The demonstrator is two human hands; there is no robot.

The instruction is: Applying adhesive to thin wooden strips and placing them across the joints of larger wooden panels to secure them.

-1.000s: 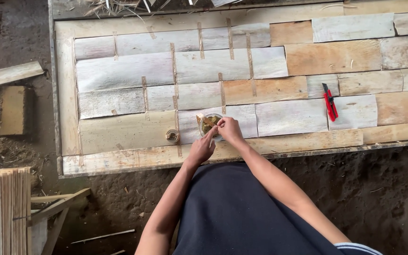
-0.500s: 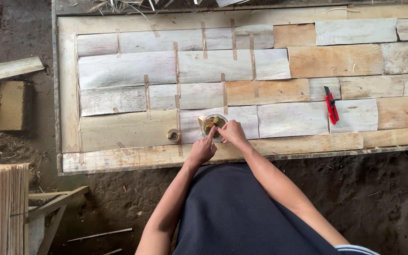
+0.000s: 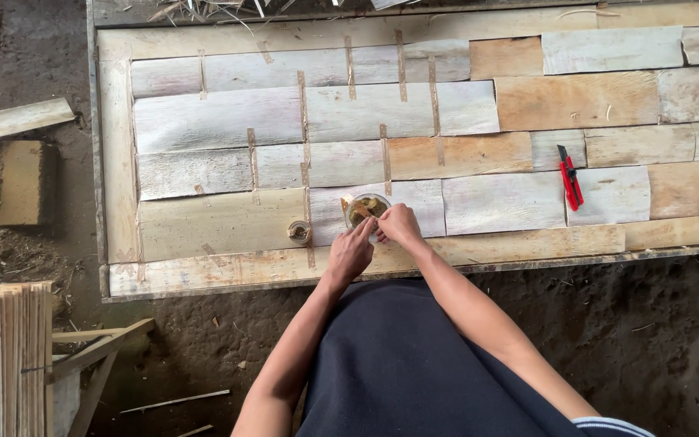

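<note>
Both hands meet at the near rim of a small round bowl [image 3: 367, 209], and neither grip closes on it: the left hand [image 3: 350, 253] has its fingers pinched together at the rim, holding something too small to make out, while the right hand [image 3: 400, 226] rests curled just beside the bowl on its right (whether it pinches anything I cannot tell). The bowl holds brownish matter and sits on the panel surface [image 3: 228, 222], directly ahead of the two hands, the right hand slightly nearer to it. Being round, the bowl has no long axis to line up with.

Just left of the bowl stands a small roll of tape [image 3: 298, 233]. Well to its right lies a red utility knife [image 3: 569, 178], long axis running away from the person.

Against the earlier frames, hands and bowl sit much as they did; only the fingers have shifted slightly at the rim.
</note>
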